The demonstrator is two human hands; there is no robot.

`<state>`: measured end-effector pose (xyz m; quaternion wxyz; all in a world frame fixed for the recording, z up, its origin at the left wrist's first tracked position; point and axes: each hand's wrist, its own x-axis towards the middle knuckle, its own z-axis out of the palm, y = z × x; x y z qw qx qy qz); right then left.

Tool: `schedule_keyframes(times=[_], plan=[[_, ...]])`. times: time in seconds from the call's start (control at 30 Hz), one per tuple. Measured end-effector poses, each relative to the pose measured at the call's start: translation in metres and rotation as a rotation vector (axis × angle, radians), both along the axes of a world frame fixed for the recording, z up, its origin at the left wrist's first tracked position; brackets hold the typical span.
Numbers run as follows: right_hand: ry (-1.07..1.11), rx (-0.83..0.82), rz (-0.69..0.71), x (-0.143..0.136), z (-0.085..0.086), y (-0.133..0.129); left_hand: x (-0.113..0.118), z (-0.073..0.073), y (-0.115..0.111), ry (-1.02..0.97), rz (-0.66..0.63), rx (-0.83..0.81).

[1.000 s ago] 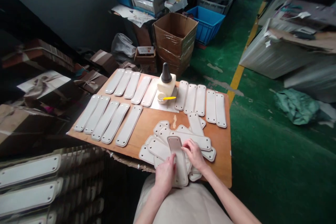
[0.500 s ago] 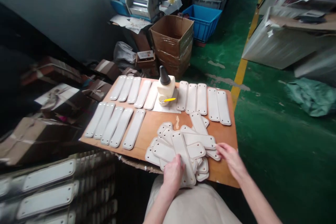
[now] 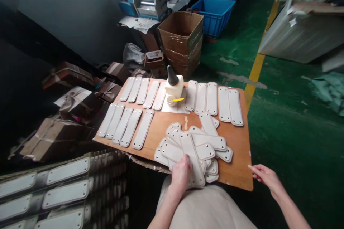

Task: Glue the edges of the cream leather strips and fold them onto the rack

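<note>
My left hand (image 3: 182, 173) is closed at the edge of a long white strip (image 3: 192, 155) with rounded ends and small dark studs at its corners. This strip lies on top of a loose pile of similar strips (image 3: 172, 152) at the near side of the brown board (image 3: 233, 171). Off to the right, my right hand (image 3: 266, 178) is by the board's right edge, its index finger stretched out and nothing visible in it. A cream bottle with a black nozzle (image 3: 173, 78) stands at the back, beside a small cup holding a yellow-handled tool (image 3: 177, 100).
More white strips (image 3: 143, 128) lie in rows on the board. At the lower left stand stacked strips (image 3: 67, 193). Wrapped boxes (image 3: 53, 137), a tall carton (image 3: 181, 43), a blue crate (image 3: 215, 14) and a roller machine (image 3: 146, 3) are beyond. A yellow line (image 3: 256, 71) crosses the green floor.
My right hand has moved from the pile's right end out to the board's right edge. A strip at that end has shifted slightly. The left hand stays on its strip.
</note>
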<state>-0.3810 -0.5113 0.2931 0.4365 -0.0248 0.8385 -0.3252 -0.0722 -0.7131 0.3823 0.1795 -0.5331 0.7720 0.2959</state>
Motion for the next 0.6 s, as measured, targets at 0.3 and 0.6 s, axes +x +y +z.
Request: schedule_keyframes(times=[0.3,0.6], plan=[[-0.078,-0.171,-0.267,-0.01,0.001,0.014,0.018,0.005,-0.002,0.289,0.175,0.064],[0.573,-0.351,0.609,0.036,0.044,-0.105,0.059,-0.013,0.029,0.557,1.258,0.553]])
